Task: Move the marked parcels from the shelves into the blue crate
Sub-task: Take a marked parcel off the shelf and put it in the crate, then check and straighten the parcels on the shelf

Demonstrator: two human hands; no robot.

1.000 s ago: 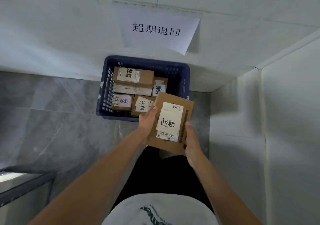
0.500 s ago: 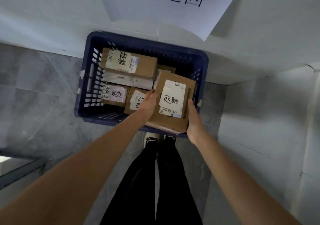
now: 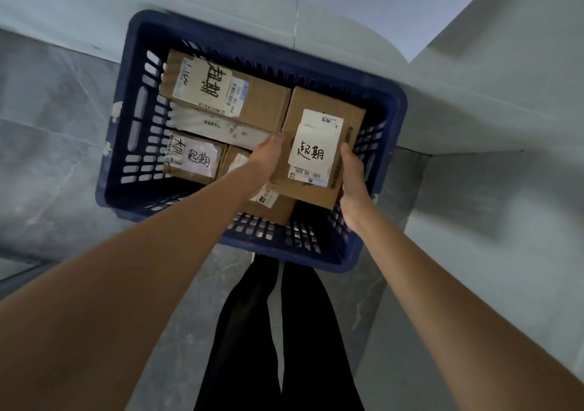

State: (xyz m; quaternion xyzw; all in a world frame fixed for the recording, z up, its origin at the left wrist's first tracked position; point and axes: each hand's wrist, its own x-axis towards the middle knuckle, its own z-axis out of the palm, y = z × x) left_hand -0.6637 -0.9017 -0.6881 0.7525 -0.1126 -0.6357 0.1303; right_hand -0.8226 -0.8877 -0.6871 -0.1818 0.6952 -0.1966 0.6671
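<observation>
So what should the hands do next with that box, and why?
Probably lower the held parcel straight down and let go. Both the left hand and right hand grip its sides, and it already sits over the right part of the blue crate, beside the big labelled parcel. Whether it rests on anything yet is unclear.

Grey marbled floor tiles [image 3: 57,132] met pale walls [image 3: 493,72] at a dimly lit inside corner.
</observation>
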